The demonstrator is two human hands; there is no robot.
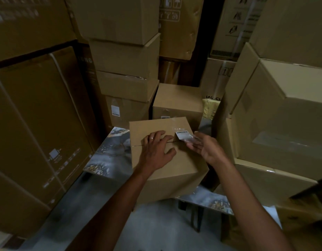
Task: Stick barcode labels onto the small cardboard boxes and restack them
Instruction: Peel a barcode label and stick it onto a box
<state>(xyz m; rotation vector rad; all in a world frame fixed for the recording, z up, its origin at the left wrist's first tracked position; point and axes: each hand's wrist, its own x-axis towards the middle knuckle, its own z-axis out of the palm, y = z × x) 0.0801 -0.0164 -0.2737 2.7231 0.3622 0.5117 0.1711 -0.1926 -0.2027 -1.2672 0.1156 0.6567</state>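
Small box (163, 160) on counter (109, 156), overhanging its near edge. Left hand (157, 151) flat, fingers spread, on top. Right hand (204, 147) pinches barcode label (182, 135).

Small box (165, 160): matt brown cardboard. Barcode label (182, 135): white paper (glossy clear film (190, 139) attached). Tabletop (111, 153): glossy marbled finish.

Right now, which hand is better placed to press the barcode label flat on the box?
The right hand: its fingers already hold the barcode label at its edge. The left hand rests spread on the small cardboard box, steadying it.
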